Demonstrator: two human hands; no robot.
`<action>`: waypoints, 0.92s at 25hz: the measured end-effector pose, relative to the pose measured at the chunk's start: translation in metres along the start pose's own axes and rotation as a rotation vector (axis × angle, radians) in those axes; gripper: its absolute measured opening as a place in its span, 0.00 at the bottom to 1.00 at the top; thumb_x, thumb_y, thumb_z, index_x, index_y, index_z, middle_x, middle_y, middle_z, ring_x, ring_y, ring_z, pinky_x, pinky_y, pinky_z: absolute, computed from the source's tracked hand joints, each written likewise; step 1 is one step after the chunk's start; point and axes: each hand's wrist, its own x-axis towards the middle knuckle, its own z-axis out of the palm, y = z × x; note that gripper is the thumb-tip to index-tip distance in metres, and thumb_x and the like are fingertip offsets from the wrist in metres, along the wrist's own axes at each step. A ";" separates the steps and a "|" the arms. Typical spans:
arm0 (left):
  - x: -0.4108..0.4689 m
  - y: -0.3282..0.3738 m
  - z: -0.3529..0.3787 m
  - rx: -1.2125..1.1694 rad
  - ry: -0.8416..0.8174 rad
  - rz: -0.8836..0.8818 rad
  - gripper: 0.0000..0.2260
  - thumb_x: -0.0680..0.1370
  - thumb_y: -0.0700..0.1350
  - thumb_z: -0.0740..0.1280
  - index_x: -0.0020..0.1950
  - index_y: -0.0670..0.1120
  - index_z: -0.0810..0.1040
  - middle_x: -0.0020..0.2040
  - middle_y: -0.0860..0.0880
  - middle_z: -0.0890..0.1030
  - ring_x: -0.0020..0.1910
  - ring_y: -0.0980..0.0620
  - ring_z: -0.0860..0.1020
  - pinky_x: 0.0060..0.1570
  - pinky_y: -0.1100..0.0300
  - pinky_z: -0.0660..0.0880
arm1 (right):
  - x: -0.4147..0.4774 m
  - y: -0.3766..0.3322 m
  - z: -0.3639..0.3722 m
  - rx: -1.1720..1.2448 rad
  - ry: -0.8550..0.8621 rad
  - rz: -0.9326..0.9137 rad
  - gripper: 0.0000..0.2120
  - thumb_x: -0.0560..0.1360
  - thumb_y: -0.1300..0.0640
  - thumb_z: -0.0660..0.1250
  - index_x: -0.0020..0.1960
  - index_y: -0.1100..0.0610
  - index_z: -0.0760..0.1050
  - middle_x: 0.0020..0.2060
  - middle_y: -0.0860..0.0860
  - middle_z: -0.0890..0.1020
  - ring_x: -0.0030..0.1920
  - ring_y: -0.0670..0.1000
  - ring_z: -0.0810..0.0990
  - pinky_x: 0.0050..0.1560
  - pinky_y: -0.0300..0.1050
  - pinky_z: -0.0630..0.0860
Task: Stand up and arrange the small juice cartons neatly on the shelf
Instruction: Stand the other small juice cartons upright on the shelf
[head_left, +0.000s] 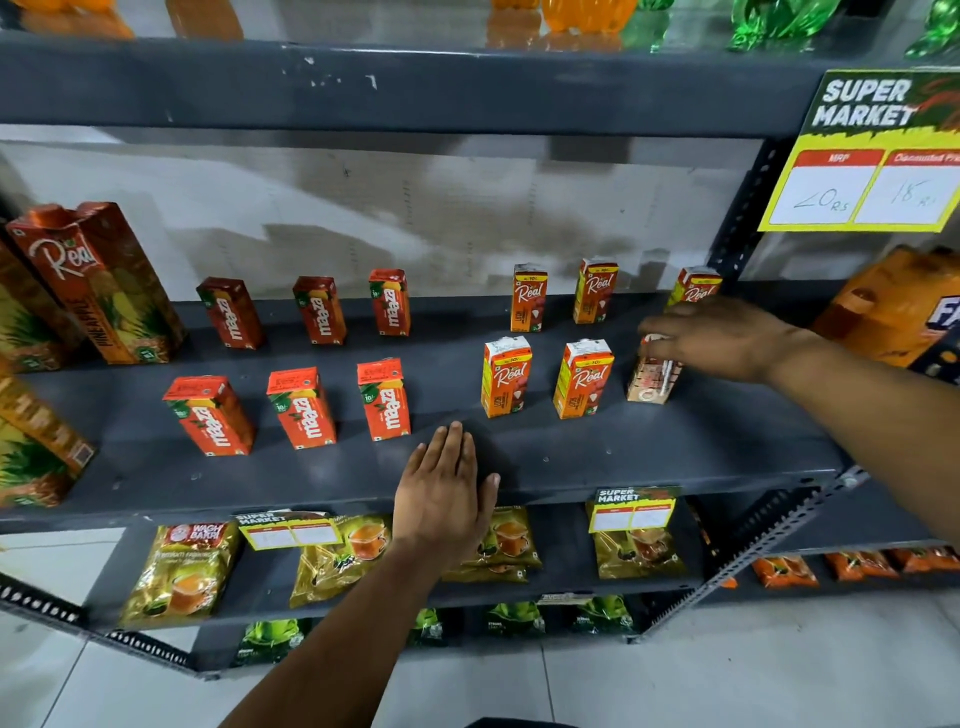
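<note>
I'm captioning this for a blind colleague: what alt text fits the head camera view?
A person's right hand grips the top of a small juice carton at the right end of a dark shelf, where eleven other small cartons stand in two rows. The left hand rests flat on the shelf's front edge.

- A shop is shown, most likely a small supermarket.
- Goods are displayed on a dark grey slotted-angle metal rack (769, 540) with several tiers.
- A yellow price card (862, 156) printed "SUPER MARKET", with handwritten prices, is hung at the upper right; smaller cards (631, 509) of the same kind are fixed to the shelf edge.
- Small juice cartons (387, 397) of two brands are stood in rows, many of each.
- Tea packets (182, 571) are laid on the lower tier, and soft-drink bottles (587, 13) are seen on the top tier.
</note>
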 end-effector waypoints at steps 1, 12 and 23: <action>0.000 0.000 0.000 -0.004 0.003 0.001 0.34 0.78 0.60 0.37 0.76 0.40 0.55 0.78 0.42 0.54 0.76 0.47 0.51 0.73 0.52 0.45 | 0.000 0.000 -0.001 0.060 -0.001 0.013 0.23 0.79 0.54 0.60 0.74 0.46 0.63 0.75 0.49 0.64 0.71 0.56 0.66 0.66 0.49 0.69; 0.001 -0.003 0.001 -0.032 -0.016 -0.001 0.34 0.78 0.61 0.38 0.75 0.40 0.56 0.77 0.42 0.55 0.76 0.47 0.51 0.73 0.53 0.45 | 0.016 -0.008 0.011 0.736 -0.024 0.534 0.34 0.69 0.26 0.57 0.56 0.56 0.72 0.54 0.56 0.80 0.51 0.57 0.79 0.53 0.53 0.77; 0.054 0.008 -0.029 -0.891 -0.066 -0.385 0.53 0.63 0.56 0.80 0.77 0.46 0.51 0.73 0.47 0.66 0.70 0.46 0.65 0.68 0.47 0.65 | -0.033 -0.010 0.075 1.482 0.036 0.571 0.48 0.68 0.63 0.77 0.78 0.53 0.51 0.74 0.60 0.66 0.68 0.60 0.72 0.62 0.51 0.71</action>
